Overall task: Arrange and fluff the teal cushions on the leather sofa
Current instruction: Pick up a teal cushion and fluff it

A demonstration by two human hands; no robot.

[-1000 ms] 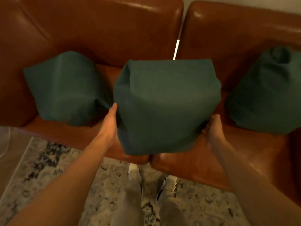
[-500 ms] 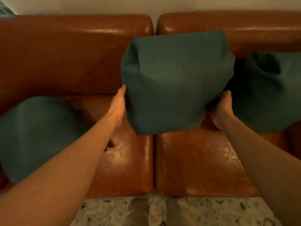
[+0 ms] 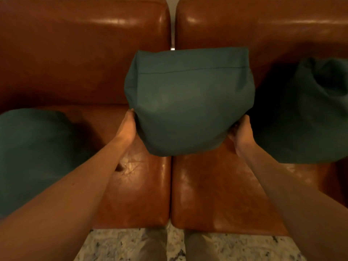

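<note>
Middle teal cushion point(image 3: 188, 102) held between left hand point(image 3: 126, 129) and right hand point(image 3: 242, 131), pressed flat against sides, above sofa point(image 3: 131, 185) seat.

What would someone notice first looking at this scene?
The teal cushion held up at centre, over the seam of the brown leather sofa, left hand and right hand pressed to its lower sides. Two more teal cushions sit on the seat, far left and far right.

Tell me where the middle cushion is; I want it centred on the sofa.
In the head view the middle cushion sits at centre, held between the left hand and right hand over the gap between the seats, with the other cushions on either side.
</note>
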